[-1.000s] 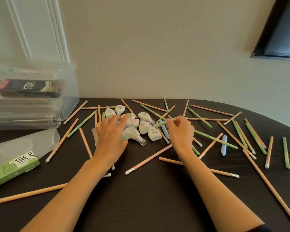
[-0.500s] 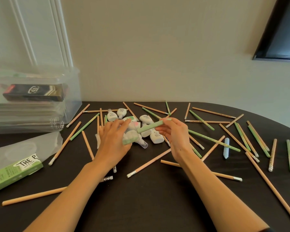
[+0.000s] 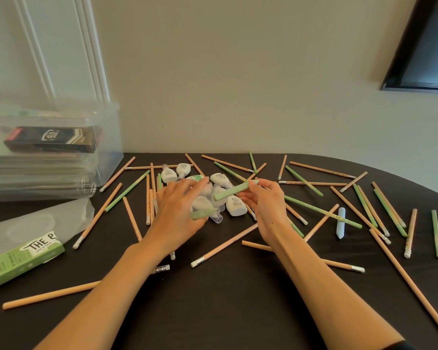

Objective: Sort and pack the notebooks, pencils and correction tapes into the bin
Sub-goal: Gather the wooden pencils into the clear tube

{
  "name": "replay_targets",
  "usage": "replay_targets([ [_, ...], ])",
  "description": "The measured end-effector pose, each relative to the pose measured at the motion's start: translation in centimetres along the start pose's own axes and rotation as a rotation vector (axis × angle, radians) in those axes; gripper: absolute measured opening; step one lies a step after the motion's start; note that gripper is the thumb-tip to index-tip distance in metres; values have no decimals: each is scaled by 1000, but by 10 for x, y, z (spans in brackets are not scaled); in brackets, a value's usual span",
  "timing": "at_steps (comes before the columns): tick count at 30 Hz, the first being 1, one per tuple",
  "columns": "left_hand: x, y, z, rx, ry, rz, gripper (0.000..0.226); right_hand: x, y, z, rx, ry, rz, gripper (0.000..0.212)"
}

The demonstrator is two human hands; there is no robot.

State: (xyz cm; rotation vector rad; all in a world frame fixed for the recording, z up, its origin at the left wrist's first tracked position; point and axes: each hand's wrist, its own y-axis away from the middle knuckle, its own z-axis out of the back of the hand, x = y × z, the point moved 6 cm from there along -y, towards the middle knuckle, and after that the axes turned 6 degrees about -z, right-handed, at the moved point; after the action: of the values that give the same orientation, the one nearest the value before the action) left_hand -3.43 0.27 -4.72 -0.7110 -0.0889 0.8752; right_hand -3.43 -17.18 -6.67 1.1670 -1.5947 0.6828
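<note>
Several white correction tapes [image 3: 234, 205] lie clustered mid-table among scattered tan pencils [image 3: 224, 248] and green pencils [image 3: 321, 210]. My right hand [image 3: 264, 200] pinches a short green stick [image 3: 234, 190] and holds it above the cluster. A second short green stick [image 3: 201, 213] is gripped by my left hand [image 3: 178, 210], whose fingers reach over the tapes. The clear bin [image 3: 106, 157] stands at the far left with stacked notebooks [image 3: 33, 168] and a dark box [image 3: 52, 138] inside.
A green pencil box [image 3: 23, 261] in a clear wrapper lies at the left front. A pale blue stick [image 3: 340, 222] rests to the right. Pencils cover the dark table [image 3: 225, 311] out to its rounded right edge; the wall is right behind.
My right hand lifted the green stick off the table and carried it left over the tapes. My left hand stayed over the cluster, holding its green stick.
</note>
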Motion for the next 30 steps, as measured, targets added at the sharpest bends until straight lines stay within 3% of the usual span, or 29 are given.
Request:
replay_targets([
  [9, 4, 1, 5, -25, -101, 57, 71, 8, 12, -16, 208, 46, 161, 11],
  [15, -3, 1, 6, -39, -174, 21, 71, -9, 19, -34, 316, 382, 187, 20],
  [20, -2, 0, 9, -57, -132, 37, 72, -8, 23, -39, 421, 357, 212, 31],
  [25, 1, 1, 7, -53, -128, 45, 73, -8, 25, -44, 490, 517, 239, 19],
  [27, 0, 1, 6, -50, -126, 50, 74, 0, 14, -33, 353, 452, 198, 17],
  [29, -2, 0, 3, -38, -151, 46, 74, 11, -3, -4, 4, 462, 184, 18],
  [30, -2, 0, 1, -34, -162, 43, 74, 16, -8, 12, -167, 617, 230, 18],
])
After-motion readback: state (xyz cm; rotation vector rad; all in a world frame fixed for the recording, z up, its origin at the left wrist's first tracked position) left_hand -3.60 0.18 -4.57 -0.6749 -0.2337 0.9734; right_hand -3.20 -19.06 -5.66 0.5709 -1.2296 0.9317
